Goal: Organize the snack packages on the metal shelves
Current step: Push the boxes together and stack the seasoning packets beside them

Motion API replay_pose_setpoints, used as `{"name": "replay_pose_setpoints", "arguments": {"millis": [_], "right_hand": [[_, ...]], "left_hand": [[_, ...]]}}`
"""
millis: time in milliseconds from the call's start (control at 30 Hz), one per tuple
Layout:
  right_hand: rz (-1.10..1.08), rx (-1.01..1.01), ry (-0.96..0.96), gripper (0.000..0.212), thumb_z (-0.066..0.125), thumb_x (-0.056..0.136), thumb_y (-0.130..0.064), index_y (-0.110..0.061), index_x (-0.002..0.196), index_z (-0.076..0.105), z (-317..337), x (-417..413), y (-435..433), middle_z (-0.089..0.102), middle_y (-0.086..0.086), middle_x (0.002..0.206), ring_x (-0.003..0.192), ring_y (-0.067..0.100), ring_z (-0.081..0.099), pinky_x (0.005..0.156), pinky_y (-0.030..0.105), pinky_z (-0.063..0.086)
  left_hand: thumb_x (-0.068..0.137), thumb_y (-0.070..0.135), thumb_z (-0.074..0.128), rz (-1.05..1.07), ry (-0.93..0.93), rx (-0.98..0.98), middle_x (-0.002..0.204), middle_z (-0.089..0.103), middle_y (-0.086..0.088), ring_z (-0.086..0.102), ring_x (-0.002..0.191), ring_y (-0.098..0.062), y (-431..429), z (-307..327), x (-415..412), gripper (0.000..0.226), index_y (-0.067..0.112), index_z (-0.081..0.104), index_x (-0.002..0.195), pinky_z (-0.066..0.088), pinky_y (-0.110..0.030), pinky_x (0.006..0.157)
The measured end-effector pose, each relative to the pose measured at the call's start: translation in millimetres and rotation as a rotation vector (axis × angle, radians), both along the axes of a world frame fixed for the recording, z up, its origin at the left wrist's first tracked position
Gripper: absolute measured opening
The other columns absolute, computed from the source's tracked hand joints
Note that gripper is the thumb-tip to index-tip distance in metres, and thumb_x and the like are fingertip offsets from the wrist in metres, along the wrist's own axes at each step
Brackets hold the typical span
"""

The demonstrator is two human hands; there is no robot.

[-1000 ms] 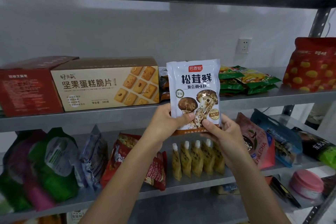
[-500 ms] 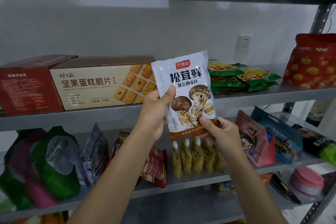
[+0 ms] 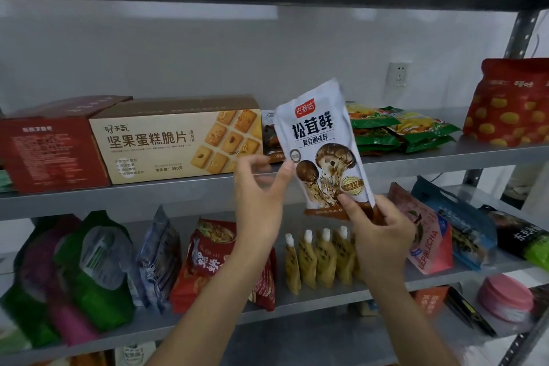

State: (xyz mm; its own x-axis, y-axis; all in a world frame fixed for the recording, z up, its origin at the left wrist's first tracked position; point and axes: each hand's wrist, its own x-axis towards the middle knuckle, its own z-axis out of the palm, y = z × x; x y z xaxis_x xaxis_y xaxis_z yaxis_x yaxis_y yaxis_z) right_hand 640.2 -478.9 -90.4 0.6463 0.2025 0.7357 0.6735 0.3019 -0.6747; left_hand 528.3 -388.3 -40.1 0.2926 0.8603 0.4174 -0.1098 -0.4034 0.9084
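I hold a white mushroom-seasoning packet [image 3: 319, 142] up in front of the metal shelves [image 3: 430, 159], tilted with its top leaning left. My right hand [image 3: 375, 229] pinches its brown bottom edge. My left hand [image 3: 261, 187] touches the packet's left edge with the thumb while the fingers are spread apart behind it. Behind the packet on the upper shelf lies a dark packet [image 3: 271, 140], mostly hidden.
On the upper shelf sit a red box [image 3: 50, 151], a beige biscuit box [image 3: 175, 140], stacked green packets [image 3: 398, 131] and a red bag [image 3: 511, 104]. The lower shelf holds green and purple bags [image 3: 74, 276], a red noodle pack [image 3: 208, 261], yellow spout pouches [image 3: 320, 258] and pink and blue bags [image 3: 430, 235].
The packet has moved right and tilted more. My left hand has loosened from a full grip to a thumb touch with fingers spread. My right hand keeps hold of the bottom.
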Motion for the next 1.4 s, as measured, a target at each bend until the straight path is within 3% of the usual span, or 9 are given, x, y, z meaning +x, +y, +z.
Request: {"name": "replay_pose_setpoints", "arguments": {"millis": [167, 267, 433, 500, 600, 700, 767, 1000, 1400], "right_hand": [[-0.481, -0.015, -0.793, 0.013, 0.062, 0.091, -0.012, 0.0, 0.095, 0.065, -17, 8, 9, 0.06, 0.007, 0.059, 0.049, 0.014, 0.05, 0.04, 0.026, 0.035], [-0.533, -0.021, -0.931, 0.022, 0.068, 0.088, -0.016, -0.005, 0.105, 0.06, -25, 7, 11, 0.062, 0.005, 0.069, 0.064, 0.013, 0.048, 0.054, 0.029, 0.035], [-0.321, -0.185, -0.93, 0.048, 0.061, 0.08, -0.004, -0.012, 0.127, 0.053, -37, 18, 15, 0.059, 0.002, 0.107, 0.096, 0.017, 0.055, 0.085, 0.037, 0.046], [-0.175, -0.261, -0.833, 0.058, 0.053, 0.074, -0.003, -0.017, 0.13, 0.054, -41, 25, 9, 0.054, 0.002, 0.124, 0.114, 0.019, 0.051, 0.096, 0.042, 0.043], [0.114, -0.242, -0.273, 0.048, 0.05, 0.084, -0.023, -0.031, 0.132, 0.051, -24, 21, 2, 0.046, -0.007, 0.136, 0.128, 0.005, 0.043, 0.104, 0.028, 0.039], [0.48, -0.327, 0.273, 0.056, 0.065, 0.084, -0.044, -0.035, 0.135, 0.043, 7, 13, -2, 0.058, -0.02, 0.124, 0.109, -0.011, 0.056, 0.082, 0.012, 0.049], [0.714, -0.392, 0.459, 0.055, 0.062, 0.077, -0.038, -0.016, 0.127, 0.056, 17, 16, -1, 0.072, -0.006, 0.108, 0.096, 0.002, 0.068, 0.072, 0.015, 0.054], [0.585, -0.207, 0.472, 0.027, 0.068, 0.075, -0.027, -0.012, 0.097, 0.07, 21, 7, 1, 0.076, 0.006, 0.092, 0.087, 0.02, 0.073, 0.068, 0.024, 0.058], [0.728, -0.273, 0.513, 0.037, 0.068, 0.078, -0.031, -0.013, 0.11, 0.066, 19, 10, -6, 0.074, 0.005, 0.106, 0.102, 0.021, 0.069, 0.088, 0.033, 0.056]], "left_hand": [[0.067, 0.079, 0.042, -0.479, 0.027, -0.271, 0.124, 0.063, 0.006, 0.057, 0.12, -0.014, -24, 19, -4, 0.076, 0.03, 0.052, 0.124, 0.04, -0.043, 0.11], [0.081, 0.049, 0.062, -0.528, -0.136, -0.454, 0.123, 0.068, 0.0, 0.063, 0.115, -0.017, -20, 22, -4, 0.047, 0.022, 0.059, 0.12, 0.045, -0.044, 0.106], [0.098, 0.013, 0.051, -0.511, -0.238, -0.508, 0.112, 0.073, -0.001, 0.069, 0.105, -0.018, 0, 20, -8, 0.021, 0.016, 0.064, 0.115, 0.055, -0.04, 0.092], [0.098, 0.012, 0.05, -0.529, -0.196, -0.48, 0.112, 0.073, 0.0, 0.068, 0.105, -0.017, 10, 24, -14, 0.022, 0.018, 0.064, 0.113, 0.055, -0.039, 0.09], [0.098, 0.01, 0.05, -0.593, -0.117, -0.51, 0.118, 0.071, -0.005, 0.066, 0.11, -0.021, 22, 29, -20, 0.026, 0.013, 0.063, 0.12, 0.052, -0.042, 0.095], [0.092, 0.012, 0.053, -0.687, -0.037, -0.487, 0.122, 0.068, -0.009, 0.064, 0.115, -0.025, 24, 30, -21, 0.036, 0.01, 0.058, 0.128, 0.048, -0.046, 0.101], [0.09, 0.015, 0.054, -0.749, -0.004, -0.468, 0.124, 0.067, -0.009, 0.063, 0.117, -0.026, 23, 31, -21, 0.041, 0.009, 0.057, 0.13, 0.048, -0.046, 0.101], [0.082, 0.02, 0.072, -0.582, 0.175, -0.353, 0.108, 0.074, 0.0, 0.072, 0.094, -0.014, 21, 24, -21, 0.033, 0.015, 0.066, 0.114, 0.057, -0.032, 0.084], [0.08, 0.009, 0.075, -0.448, 0.146, -0.296, 0.093, 0.077, 0.002, 0.073, 0.088, -0.016, 17, 19, -21, 0.018, 0.014, 0.074, 0.097, 0.057, -0.034, 0.08]]}}
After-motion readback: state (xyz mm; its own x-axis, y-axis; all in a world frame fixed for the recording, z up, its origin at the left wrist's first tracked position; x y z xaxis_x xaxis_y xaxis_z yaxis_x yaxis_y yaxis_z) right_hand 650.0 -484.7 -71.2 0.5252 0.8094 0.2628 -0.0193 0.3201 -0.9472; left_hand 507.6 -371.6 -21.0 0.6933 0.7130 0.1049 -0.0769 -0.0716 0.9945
